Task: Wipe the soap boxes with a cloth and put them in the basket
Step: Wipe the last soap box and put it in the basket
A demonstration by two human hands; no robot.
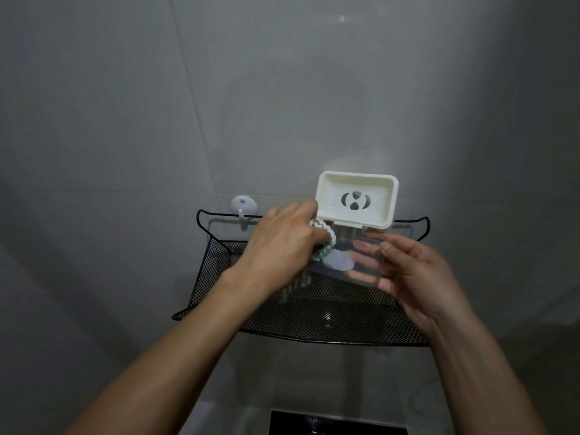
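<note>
A: What are the hands doing?
B: The left hand (282,243) grips a green and white cloth (419,246) against the soap box (357,199). The right hand (417,271) holds its clear lid (364,259), fingers curled at the edge.
A: Where is the box?
B: Above the black mesh basket (314,312), near the wall. Its long axis goes left to right, and the open white tray faces the camera.

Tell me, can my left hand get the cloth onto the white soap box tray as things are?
Probably yes. The left hand grips the cloth right at the lower left corner of the white tray, with nothing between them. The right hand holds the clear lid lower down, out of the way.
</note>
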